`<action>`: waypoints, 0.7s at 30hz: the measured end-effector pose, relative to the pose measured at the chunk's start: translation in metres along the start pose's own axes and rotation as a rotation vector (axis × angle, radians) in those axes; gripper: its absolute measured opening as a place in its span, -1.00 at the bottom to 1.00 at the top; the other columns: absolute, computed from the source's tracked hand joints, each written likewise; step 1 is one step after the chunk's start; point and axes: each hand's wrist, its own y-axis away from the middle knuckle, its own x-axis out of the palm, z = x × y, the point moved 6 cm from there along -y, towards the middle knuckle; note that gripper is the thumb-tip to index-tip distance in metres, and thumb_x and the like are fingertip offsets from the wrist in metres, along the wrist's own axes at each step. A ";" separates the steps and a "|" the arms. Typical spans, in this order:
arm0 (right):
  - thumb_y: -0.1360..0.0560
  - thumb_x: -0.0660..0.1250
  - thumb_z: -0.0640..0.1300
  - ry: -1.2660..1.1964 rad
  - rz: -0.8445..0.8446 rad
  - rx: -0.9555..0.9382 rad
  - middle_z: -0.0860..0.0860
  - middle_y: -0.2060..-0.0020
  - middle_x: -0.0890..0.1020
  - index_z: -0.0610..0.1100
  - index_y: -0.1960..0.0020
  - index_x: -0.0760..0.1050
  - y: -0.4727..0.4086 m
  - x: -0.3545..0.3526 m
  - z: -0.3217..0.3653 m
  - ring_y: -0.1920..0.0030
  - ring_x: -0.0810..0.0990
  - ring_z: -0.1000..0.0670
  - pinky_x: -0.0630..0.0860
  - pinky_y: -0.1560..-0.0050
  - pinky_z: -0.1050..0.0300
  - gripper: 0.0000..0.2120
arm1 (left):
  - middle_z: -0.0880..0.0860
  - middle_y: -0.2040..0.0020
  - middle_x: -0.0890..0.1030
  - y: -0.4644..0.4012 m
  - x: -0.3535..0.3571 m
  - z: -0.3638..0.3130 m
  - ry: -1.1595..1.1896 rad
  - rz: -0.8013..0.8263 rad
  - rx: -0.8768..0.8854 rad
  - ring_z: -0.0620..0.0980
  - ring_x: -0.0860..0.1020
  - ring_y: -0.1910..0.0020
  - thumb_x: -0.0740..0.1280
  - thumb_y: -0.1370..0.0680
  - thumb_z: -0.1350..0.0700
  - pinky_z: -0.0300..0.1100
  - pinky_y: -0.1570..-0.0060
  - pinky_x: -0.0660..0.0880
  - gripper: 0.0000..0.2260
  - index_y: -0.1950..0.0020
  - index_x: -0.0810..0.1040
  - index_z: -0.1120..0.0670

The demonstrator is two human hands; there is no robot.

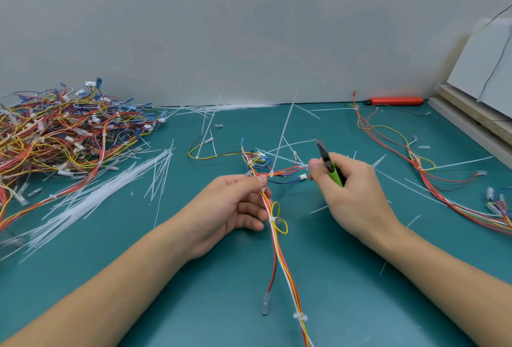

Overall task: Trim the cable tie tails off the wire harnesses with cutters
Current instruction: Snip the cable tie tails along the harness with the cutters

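My left hand (235,208) pinches a wire harness (279,247) of red, yellow and white wires near a white cable tie; the wires run down toward me across the green mat. A long white cable tie tail (285,127) rises from a tie on the harness branch between my hands. My right hand (352,194) grips green-handled cutters (328,165), blades pointing up and away, and its thumb and forefinger also pinch the branch's right end. The blades are apart from the tail.
A big pile of harnesses (55,136) lies at the left, with loose white cable ties (110,191) beside it. Another harness (421,163) sprawls at the right. An orange tool (396,101) lies by the wall; boards (471,116) lean at the far right.
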 end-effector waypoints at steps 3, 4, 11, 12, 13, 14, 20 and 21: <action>-0.65 0.35 -0.02 0.020 0.017 0.005 0.12 0.47 0.19 -0.25 0.28 0.34 0.000 0.000 0.000 0.41 0.16 0.06 0.14 0.43 0.20 -0.55 | 0.19 0.19 0.61 -0.001 -0.001 0.001 0.000 -0.018 -0.001 0.03 0.60 0.34 0.45 -0.52 -0.03 -0.18 0.36 0.59 -0.76 0.08 0.68 0.16; -0.65 0.35 -0.05 0.026 0.021 0.008 0.12 0.47 0.20 -0.22 0.30 0.32 0.000 0.000 -0.001 0.42 0.16 0.07 0.15 0.43 0.20 -0.56 | 0.18 0.19 0.62 -0.001 -0.002 0.002 -0.001 -0.027 -0.002 0.02 0.60 0.34 0.45 -0.53 -0.01 -0.18 0.36 0.59 -0.76 0.04 0.68 0.18; -0.64 0.35 -0.06 -0.023 0.001 0.046 0.13 0.45 0.20 -0.28 0.24 0.32 -0.003 -0.004 -0.006 0.41 0.17 0.05 0.14 0.41 0.21 -0.59 | 0.14 0.16 0.67 -0.003 -0.006 0.003 0.011 -0.067 -0.012 0.01 0.58 0.33 0.36 -0.62 0.16 -0.15 0.33 0.61 -0.84 -0.09 0.65 0.23; -0.64 0.36 -0.05 -0.027 0.009 0.052 0.13 0.45 0.21 -0.26 0.25 0.34 -0.004 -0.004 -0.007 0.41 0.17 0.06 0.15 0.41 0.21 -0.60 | 0.14 0.17 0.67 -0.003 -0.006 0.003 0.006 -0.063 -0.012 0.01 0.58 0.33 0.35 -0.62 0.17 -0.15 0.33 0.61 -0.84 -0.08 0.66 0.23; -0.63 0.38 -0.04 -0.027 0.030 0.058 0.13 0.46 0.22 -0.22 0.26 0.37 -0.004 -0.003 -0.007 0.41 0.19 0.06 0.17 0.41 0.22 -0.61 | 0.14 0.17 0.66 -0.003 -0.006 0.003 -0.001 -0.059 -0.011 0.01 0.58 0.33 0.35 -0.63 0.17 -0.16 0.33 0.61 -0.85 -0.08 0.66 0.23; -0.62 0.39 -0.02 -0.021 0.060 0.056 0.14 0.46 0.24 -0.17 0.27 0.40 -0.003 -0.001 -0.007 0.41 0.20 0.07 0.18 0.40 0.23 -0.63 | 0.14 0.17 0.66 -0.003 -0.006 0.003 -0.006 -0.057 -0.010 0.01 0.58 0.33 0.34 -0.62 0.18 -0.17 0.33 0.60 -0.85 -0.07 0.66 0.23; -0.58 0.38 0.06 -0.014 0.157 -0.069 -0.01 0.44 0.33 -0.21 0.23 0.48 0.002 0.011 0.002 0.38 0.27 0.06 0.22 0.36 0.24 -0.63 | 0.14 0.05 0.69 -0.002 -0.005 0.004 0.006 -0.069 0.002 0.07 0.64 0.22 0.35 -0.63 0.16 -0.17 0.33 0.59 -0.84 -0.05 0.71 0.20; -0.58 0.40 0.00 0.008 0.184 -0.085 -0.03 0.42 0.39 -0.19 0.20 0.53 0.003 0.012 0.002 0.37 0.30 0.05 0.25 0.34 0.23 -0.71 | 0.15 -0.02 0.71 -0.002 -0.004 0.003 0.009 -0.058 0.005 0.08 0.66 0.18 0.35 -0.63 0.16 -0.17 0.32 0.60 -0.84 -0.06 0.70 0.20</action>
